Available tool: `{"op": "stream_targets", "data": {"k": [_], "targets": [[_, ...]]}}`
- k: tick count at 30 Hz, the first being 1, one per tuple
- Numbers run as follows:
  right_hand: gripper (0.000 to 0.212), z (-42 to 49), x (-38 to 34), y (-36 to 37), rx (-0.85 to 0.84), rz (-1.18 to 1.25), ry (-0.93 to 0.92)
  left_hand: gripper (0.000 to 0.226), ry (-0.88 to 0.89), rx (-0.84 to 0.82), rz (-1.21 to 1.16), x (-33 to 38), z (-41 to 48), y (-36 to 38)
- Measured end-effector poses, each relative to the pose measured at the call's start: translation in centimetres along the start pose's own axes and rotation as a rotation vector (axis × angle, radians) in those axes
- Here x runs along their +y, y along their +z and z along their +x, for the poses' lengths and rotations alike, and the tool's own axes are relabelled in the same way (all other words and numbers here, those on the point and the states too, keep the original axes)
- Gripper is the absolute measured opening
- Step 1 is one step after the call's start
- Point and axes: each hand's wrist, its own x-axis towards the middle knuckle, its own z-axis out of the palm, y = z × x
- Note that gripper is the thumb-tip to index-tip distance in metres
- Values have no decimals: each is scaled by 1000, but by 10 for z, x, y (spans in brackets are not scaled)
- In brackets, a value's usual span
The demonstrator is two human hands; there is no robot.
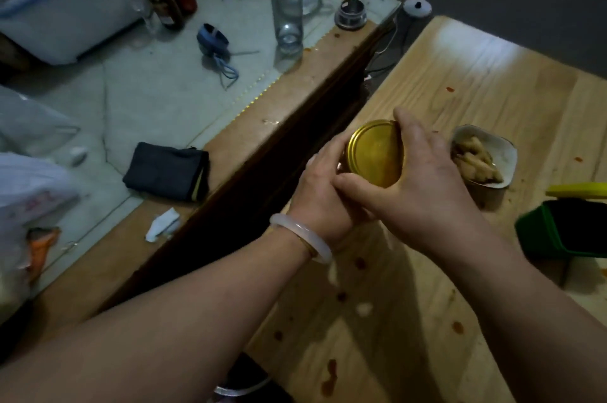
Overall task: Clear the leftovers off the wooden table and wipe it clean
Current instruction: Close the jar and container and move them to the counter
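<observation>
Both hands meet over the left edge of the light wooden table [476,80]. My left hand [323,195], with a pale bangle on the wrist, grips the body of a jar from below; the jar itself is mostly hidden. My right hand [423,179] wraps over the jar's gold metal lid [374,152]. Just right of the hands stands a small white bowl [507,156] with pale food leftovers in it. Red sauce spots [330,376] and crumbs dot the tabletop near me.
A green container [565,231] and a yellow object [581,189] sit at the table's right edge. A darker sideboard [295,100] to the left carries a clear bottle [289,5], a yellow-capped jar [164,5], a blue-rimmed bin [62,5], a folded dark cloth [167,171] and plastic bags [29,185].
</observation>
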Motion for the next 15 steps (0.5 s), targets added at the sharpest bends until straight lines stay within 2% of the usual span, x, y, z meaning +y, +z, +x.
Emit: {"op": "stream_targets", "data": {"k": [5,9,15], "targets": [[119,31,-45,43,-51,177,6,88,-9,40,83,-33,14,-68],[111,62,-84,92,-19,229,-1,91,-20,80,93,-64,27,-122],[98,116,-137,168,3,270,-23,80,-123,93,28,-113,56,-191]]}}
